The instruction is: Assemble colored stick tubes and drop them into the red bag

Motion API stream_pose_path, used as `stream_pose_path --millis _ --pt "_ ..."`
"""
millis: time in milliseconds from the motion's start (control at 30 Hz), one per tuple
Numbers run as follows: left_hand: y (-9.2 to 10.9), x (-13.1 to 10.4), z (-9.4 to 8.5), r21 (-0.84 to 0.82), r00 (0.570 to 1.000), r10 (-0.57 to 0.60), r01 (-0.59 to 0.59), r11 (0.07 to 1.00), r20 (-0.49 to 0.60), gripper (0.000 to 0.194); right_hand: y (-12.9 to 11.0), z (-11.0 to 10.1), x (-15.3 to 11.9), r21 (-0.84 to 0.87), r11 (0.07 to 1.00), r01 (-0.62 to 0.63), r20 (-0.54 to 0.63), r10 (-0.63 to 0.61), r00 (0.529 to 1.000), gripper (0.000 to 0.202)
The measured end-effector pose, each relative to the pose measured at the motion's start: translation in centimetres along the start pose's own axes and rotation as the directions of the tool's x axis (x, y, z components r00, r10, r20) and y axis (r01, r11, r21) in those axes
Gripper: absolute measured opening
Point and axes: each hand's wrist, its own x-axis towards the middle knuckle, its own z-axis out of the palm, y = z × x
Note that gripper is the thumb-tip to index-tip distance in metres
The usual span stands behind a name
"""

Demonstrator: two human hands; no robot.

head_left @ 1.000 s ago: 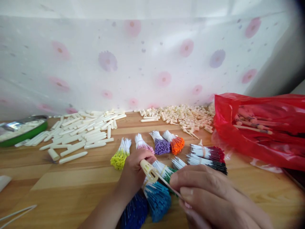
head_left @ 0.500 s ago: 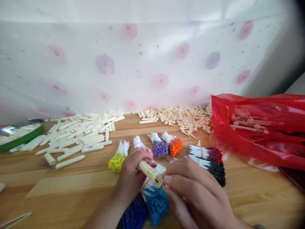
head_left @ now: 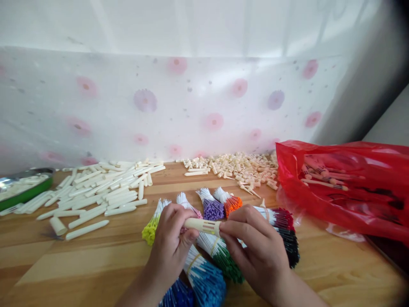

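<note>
A cream slotted plastic tube (head_left: 204, 226), shaped like a pen barrel, lies nearly level between my two hands. My left hand (head_left: 172, 232) is closed around its left end, thumb below. With thumb and fingertips my right hand (head_left: 255, 243) pinches its right end; anything small inside those fingers is hidden. Just under the tube lie bundles of thin white sticks with coloured tips: green (head_left: 227, 260), light blue (head_left: 206, 277) and dark blue (head_left: 179, 294). Behind my hands are yellow (head_left: 151, 230), pink (head_left: 188, 204), purple (head_left: 212, 208) and orange (head_left: 232, 204) bundles.
Cream tubes (head_left: 105, 192) are heaped at the left beside a green-rimmed tray (head_left: 27, 196). Small slotted pieces (head_left: 246, 166) are piled at the back. A red plastic bag (head_left: 345, 200) with slotted pens stands at right, near dark red (head_left: 283, 216) and black (head_left: 289, 245) bundles.
The tube has swung from slanting down to the right to nearly level. My right fingers have come up onto its end, uncovering the green bundle. The view has tilted up slightly.
</note>
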Motion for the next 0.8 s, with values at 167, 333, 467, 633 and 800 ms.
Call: stream_pose_path --millis 167,333,467,633,800 --pt "0.0 -0.1 0.1 0.064 1.000 0.007 -0.006 0.998 -0.007 0.036 0.2 0.2 0.2 0.074 0.995 -0.067 0.001 0.067 0.998 0.013" --pt "-0.1 0.0 0.2 0.163 0.996 0.039 -0.026 0.986 -0.076 0.032 0.4 1.4 -0.4 0.300 0.895 -0.331 0.019 0.341 0.940 0.012" --pt "0.1 0.1 0.0 0.255 0.988 0.089 -0.055 0.965 -0.127 0.024 0.5 2.8 -1.2 0.605 0.585 -0.540 0.123 0.601 0.790 0.010" --pt "-0.1 0.1 0.1 0.289 0.985 0.094 -0.048 0.956 -0.147 0.022 0.4 3.6 -1.6 0.804 0.274 -0.529 0.236 0.669 0.705 0.007" --pt "-2.3 0.5 -0.2 0.168 0.970 -0.123 0.160 0.973 -0.210 0.028 3.4 2.2 -0.7 0.490 0.606 -0.627 0.188 0.628 0.755 0.028"
